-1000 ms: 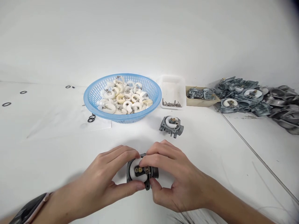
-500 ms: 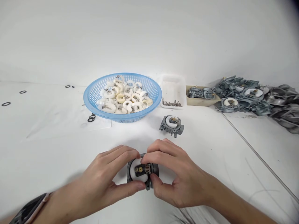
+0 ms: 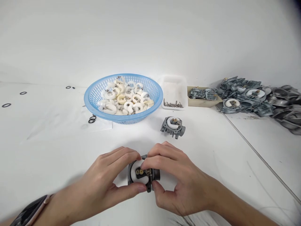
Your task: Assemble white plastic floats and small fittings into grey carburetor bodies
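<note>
Left hand (image 3: 105, 180) grips the carburettor body (image 3: 141, 172) near the bench's (image 3: 47, 147) front edge, unchanged. Right hand (image 3: 178, 180), pinched closed on the body's right side, has shifted its thumb lower; the part itself has not moved, seating apparently ongoing.

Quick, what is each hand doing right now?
Left hand: closed around the small grey metal part, gripping its side.
Right hand: closed on the same part, fingertips pinching at its top.
</note>
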The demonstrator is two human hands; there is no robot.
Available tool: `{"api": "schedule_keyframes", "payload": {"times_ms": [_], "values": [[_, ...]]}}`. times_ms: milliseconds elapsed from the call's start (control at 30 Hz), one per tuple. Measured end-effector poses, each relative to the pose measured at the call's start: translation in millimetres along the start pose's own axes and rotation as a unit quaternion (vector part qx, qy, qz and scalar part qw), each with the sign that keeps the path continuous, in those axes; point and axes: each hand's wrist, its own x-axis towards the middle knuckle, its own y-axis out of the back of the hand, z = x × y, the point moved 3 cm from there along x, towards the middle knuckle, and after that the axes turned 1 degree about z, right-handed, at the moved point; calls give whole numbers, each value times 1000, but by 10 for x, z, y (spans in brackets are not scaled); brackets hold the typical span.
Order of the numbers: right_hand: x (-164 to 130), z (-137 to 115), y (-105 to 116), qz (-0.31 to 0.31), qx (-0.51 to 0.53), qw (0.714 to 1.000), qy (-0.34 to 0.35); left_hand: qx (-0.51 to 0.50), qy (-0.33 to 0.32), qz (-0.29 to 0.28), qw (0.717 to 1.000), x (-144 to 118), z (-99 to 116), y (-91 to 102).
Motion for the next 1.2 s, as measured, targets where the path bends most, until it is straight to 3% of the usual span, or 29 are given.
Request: {"api": "schedule_keyframes", "payload": {"times_ms": [433,1200], "values": [[-10,55,-14,24,-22,999,-1,5,8,2,1000,-11,9,19],[-7,32,-15,10,17,1000,-12,4,-6,2,1000,0,-5,3]]}}
